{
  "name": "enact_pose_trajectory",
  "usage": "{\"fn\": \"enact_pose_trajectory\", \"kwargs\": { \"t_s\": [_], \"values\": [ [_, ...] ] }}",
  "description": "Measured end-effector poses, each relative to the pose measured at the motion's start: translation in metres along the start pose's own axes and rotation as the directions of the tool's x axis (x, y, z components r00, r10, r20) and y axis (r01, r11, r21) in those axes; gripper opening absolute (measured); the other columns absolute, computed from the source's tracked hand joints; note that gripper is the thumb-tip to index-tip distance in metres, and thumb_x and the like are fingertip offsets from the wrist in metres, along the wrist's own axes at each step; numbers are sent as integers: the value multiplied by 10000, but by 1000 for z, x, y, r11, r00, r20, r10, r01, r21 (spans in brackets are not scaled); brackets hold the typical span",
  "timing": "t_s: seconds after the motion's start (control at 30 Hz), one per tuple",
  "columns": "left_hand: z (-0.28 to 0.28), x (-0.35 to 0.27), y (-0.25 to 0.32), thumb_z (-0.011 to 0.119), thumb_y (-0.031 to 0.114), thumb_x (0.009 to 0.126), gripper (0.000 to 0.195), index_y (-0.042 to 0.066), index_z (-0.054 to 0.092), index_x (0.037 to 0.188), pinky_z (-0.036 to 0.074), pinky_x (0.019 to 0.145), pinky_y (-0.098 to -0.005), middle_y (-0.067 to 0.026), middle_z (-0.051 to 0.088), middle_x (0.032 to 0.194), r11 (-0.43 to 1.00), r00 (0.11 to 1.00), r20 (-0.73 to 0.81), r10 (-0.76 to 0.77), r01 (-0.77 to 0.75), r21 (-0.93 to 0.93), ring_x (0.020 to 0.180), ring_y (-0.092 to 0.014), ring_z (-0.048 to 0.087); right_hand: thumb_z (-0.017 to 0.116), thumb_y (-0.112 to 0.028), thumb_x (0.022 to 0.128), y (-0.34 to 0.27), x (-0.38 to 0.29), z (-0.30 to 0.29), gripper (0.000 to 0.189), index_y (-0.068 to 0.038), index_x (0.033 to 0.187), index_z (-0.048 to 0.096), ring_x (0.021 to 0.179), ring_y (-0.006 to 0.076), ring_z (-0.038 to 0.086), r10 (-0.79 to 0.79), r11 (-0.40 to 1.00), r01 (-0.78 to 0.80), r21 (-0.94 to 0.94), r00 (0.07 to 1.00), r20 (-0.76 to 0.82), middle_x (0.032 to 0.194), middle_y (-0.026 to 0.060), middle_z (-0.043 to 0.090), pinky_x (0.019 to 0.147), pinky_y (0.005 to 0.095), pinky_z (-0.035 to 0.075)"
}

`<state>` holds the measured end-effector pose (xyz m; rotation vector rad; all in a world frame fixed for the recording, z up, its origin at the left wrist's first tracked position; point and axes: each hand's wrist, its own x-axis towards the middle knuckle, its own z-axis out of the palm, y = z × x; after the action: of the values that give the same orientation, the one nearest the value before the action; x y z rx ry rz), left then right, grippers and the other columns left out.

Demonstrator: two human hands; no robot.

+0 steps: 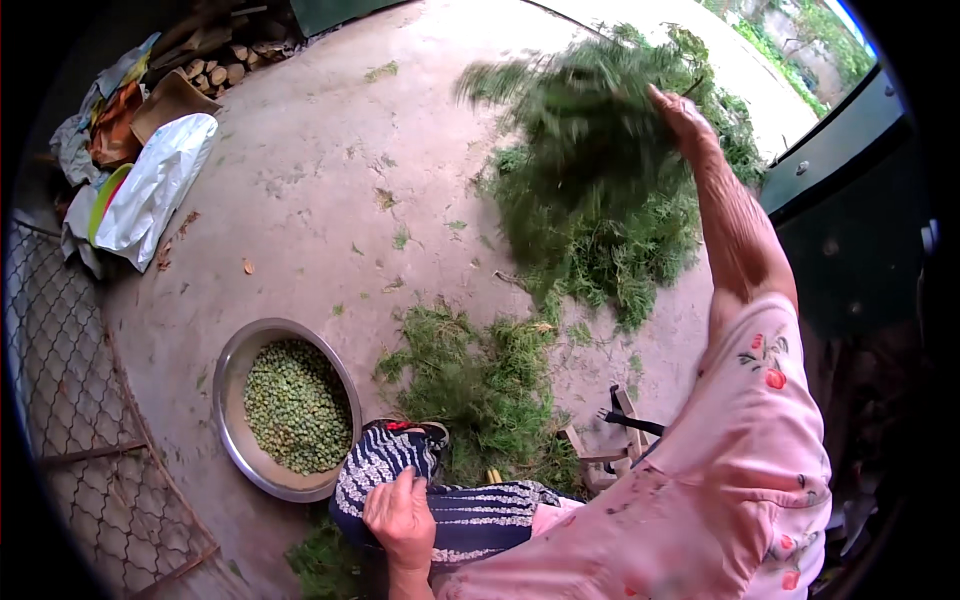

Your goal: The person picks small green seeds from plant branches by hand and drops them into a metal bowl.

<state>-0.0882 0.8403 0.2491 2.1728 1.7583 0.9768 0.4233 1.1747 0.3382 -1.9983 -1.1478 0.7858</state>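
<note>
My right hand (pixel 684 120) reaches far out at the upper right and grips a leafy green conifer-like branch (pixel 592 112), blurred by motion. Beneath that branch lies a large heap of similar cut sprigs (pixel 622 259). Over my patterned trouser leg (pixel 480 517) is my left hand (pixel 403 517), its fingers curled together with nothing showing in them. A wide metal basin (pixel 281 491) stands left of my knee, partly filled with small round green cones or berries (pixel 296 405). More loose green sprigs (pixel 480 375) are spread on the floor near my foot.
A chain-link panel (pixel 82 360) runs along the left. White plastic sacking (pixel 157 191) and stacked firewood (pixel 214 75) are at the upper left. A small wooden frame (pixel 611 454) with a black strap sits beside me. A dark green metal door (pixel 840 255) borders the right.
</note>
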Motion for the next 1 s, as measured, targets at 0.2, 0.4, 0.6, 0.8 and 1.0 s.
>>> {"fn": "enact_pose_trajectory", "kwargs": {
  "t_s": [0.2, 0.4, 0.6, 0.8, 1.0],
  "values": [
    [-1, -9, -1, 648, 44, 715, 187, -17, 582, 878, 404, 529, -367, -118, 528, 627, 999, 999, -43, -19, 20, 29, 555, -282, 506, 530, -167, 776, 24, -52, 115, 173, -18, 743, 610, 640, 224, 581, -604, 794, 552, -257, 664, -441, 716, 120, 614, 594, 330, 465],
    [-16, -25, 2, 647, 23, 727, 175, -32, 589, 883, 429, 543, -350, -116, 582, 666, 997, 983, -166, -78, 76, -14, 564, -274, 543, 634, -117, 687, 218, -170, 284, 172, -19, 827, 653, 750, 227, 628, -384, 897, 363, -251, 922, -38, 812, 135, 649, 703, 318, 497],
    [-44, -51, -2, 606, 47, 790, 168, -65, 583, 913, 459, 612, -384, -133, 609, 735, 919, 942, -250, -223, 288, 268, 635, -292, 554, 588, -134, 775, 336, -289, 343, 216, -6, 944, 628, 576, 181, 613, 489, 838, -534, 113, 827, 278, 714, 116, 633, 510, 297, 495],
    [-53, -56, -23, 592, 63, 809, 199, -82, 568, 944, 456, 675, -390, -151, 610, 847, 860, 925, -277, -261, 353, 369, 749, -295, 550, 631, -171, 759, 380, -332, 343, 195, -55, 915, 645, 629, 203, 621, 572, 807, -464, -366, 769, 286, 710, 83, 628, 541, 340, 503],
    [-59, -53, -28, 565, 11, 804, 156, -92, 565, 922, 460, 634, -368, -144, 612, 787, 879, 936, -167, -310, 349, 326, 703, -281, 551, 759, -593, 469, 354, -327, 397, 1279, 39, 1343, 72, 1196, 387, 316, 323, 863, -153, -481, 899, 295, 1285, 299, 294, 981, 416, 310]
  ]
}}
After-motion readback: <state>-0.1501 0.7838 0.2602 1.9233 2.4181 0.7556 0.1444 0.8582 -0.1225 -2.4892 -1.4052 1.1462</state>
